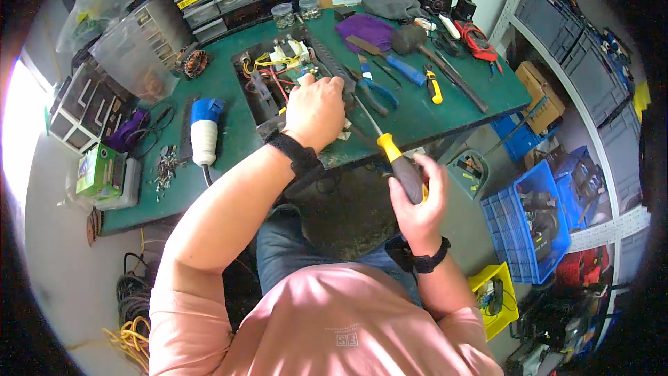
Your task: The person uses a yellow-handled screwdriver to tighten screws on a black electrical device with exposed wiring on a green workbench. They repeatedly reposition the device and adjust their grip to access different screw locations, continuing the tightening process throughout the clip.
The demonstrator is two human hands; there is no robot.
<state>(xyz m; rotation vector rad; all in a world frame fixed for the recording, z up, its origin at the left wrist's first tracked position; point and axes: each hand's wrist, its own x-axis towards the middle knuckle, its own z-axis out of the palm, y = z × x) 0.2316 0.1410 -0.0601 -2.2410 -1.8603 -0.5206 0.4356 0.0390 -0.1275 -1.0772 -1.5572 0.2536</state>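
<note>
**Between ten and eleven o'clock from the right hand (426, 198), open box (330, 57) beside the screwdriver (404, 167) tip**

On the green table (223, 73), rests the left hand (316, 115) over the near right part of the open box, beside bare wires (268, 62). Bends the left fingers down toward the inside, partly curled, neither spread wide nor visibly clenched; cannot tell from this angle about anything pinched beneath them. Is nearest the box with the left hand, and well apart from it with the right.

Toward four o'clock from the left hand, wraps the right hand around the black and yellow handle of the screwdriver, thumb and fingers closed about it. Points the long metal shaft toward eleven o'clock, handle end at five, nearly parallel to the right wall of the box. Has the tip just beside the near right corner; cannot tell touching from a small gap. Spans most of the space between right hand and box with the tool's length.

Around the left hand, by the clock: blue-handled pliers (387, 93) between two and three, just beside the box; yellow-handled pliers (433, 87) near three; mallet (408, 40) near two; white and blue plug (204, 132) near nine, well apart from the fingers.
</note>
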